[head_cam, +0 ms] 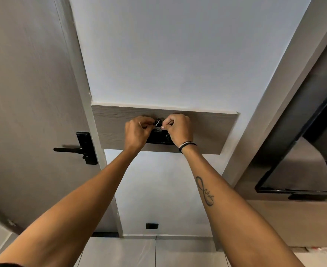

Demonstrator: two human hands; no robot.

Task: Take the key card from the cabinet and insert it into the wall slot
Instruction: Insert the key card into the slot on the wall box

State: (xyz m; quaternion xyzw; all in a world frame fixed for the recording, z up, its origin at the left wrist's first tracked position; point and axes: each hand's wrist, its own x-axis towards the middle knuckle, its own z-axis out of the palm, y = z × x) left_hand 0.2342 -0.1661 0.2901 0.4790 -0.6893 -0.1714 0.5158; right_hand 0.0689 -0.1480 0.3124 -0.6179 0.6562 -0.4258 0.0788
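1. Both hands meet at a black wall unit set in a wooden panel.
2. The left hand and right hand both pinch a small tagged key card, held against the unit's top.
3. A door handle sits well to the left.
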